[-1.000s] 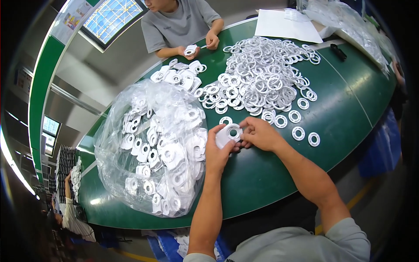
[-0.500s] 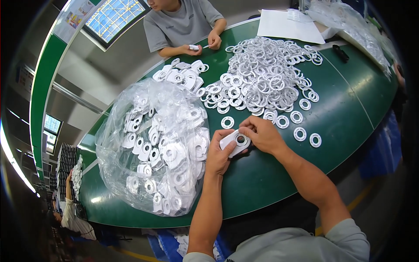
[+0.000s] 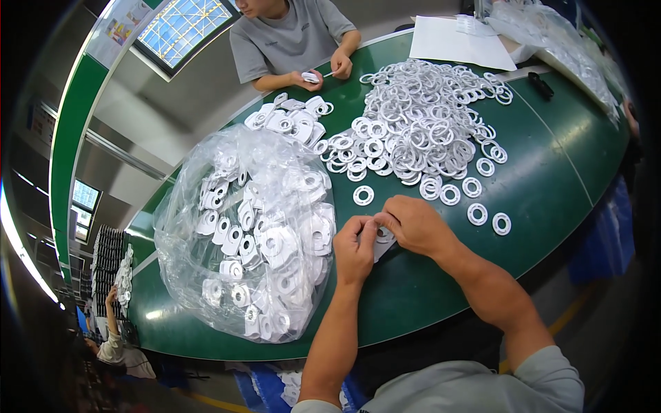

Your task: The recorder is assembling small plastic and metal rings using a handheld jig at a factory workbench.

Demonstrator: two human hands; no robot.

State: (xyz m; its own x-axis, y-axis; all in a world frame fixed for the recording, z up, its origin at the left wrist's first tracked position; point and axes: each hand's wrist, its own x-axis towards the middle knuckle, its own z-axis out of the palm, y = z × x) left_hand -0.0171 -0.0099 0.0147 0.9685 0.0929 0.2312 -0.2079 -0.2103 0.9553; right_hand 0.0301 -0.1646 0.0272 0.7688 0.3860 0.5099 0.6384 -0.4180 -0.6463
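Note:
Between my two hands is a flat white plastic part with a round hole [image 3: 381, 249], mostly covered by my fingers. My left hand [image 3: 354, 249] is closed on one side of it, thumb up. My right hand [image 3: 417, 224] pinches the other side, its thumb meeting the left thumb over the part. A single white ring [image 3: 363, 195] lies on the table just beyond my hands. To the left, a clear plastic bag [image 3: 180, 275] is full of similar white parts with round holes. A large heap of white rings [image 3: 420, 124] spreads out past my hands.
The green table [image 3: 427, 303] curves away on both sides. Loose rings [image 3: 476, 214] lie to the right. Across the table a co-worker [image 3: 292, 41] holds a white part and a thin tool. White sheets [image 3: 458, 45] and a black object [image 3: 540, 85] lie at the far right.
The white part has turned and tilted between my hands, so less of it shows. My left fingers have curled and both thumbs have come together over it.

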